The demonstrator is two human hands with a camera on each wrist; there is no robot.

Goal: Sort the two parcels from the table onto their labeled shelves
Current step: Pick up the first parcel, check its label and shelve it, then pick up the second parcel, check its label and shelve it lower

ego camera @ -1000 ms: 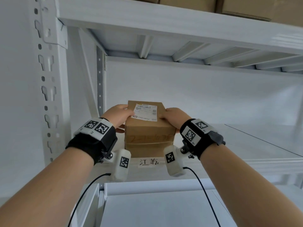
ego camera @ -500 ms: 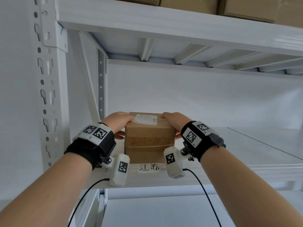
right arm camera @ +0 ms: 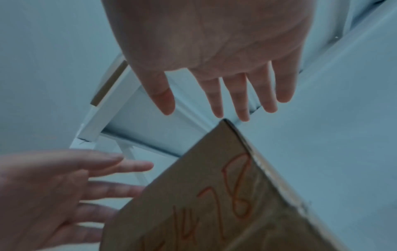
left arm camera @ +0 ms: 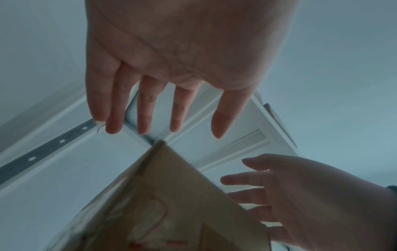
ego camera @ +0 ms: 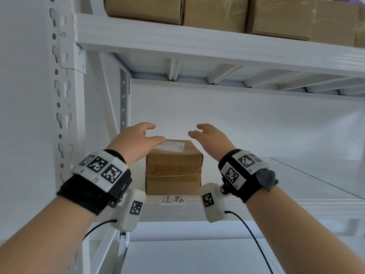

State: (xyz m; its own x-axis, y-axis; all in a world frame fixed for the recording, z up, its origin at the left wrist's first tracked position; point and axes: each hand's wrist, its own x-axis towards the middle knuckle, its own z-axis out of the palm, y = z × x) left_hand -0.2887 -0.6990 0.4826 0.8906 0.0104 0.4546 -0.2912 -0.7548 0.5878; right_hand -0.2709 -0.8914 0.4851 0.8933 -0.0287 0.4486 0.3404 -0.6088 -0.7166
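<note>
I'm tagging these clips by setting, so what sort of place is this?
Probably a parcel sorting or storage room. A taped cardboard parcel with a shipping label stands on a white metal rack shelf that carries a handwritten tag, and more cardboard boxes line the shelf above.

My parcel [ego camera: 173, 171] is matt brown cardboard with glossy tape and a white paper label [ego camera: 172, 146]. The shelf [ego camera: 276, 204] is smooth white painted metal; my wristbands [ego camera: 92, 186] are black cloth.
</note>
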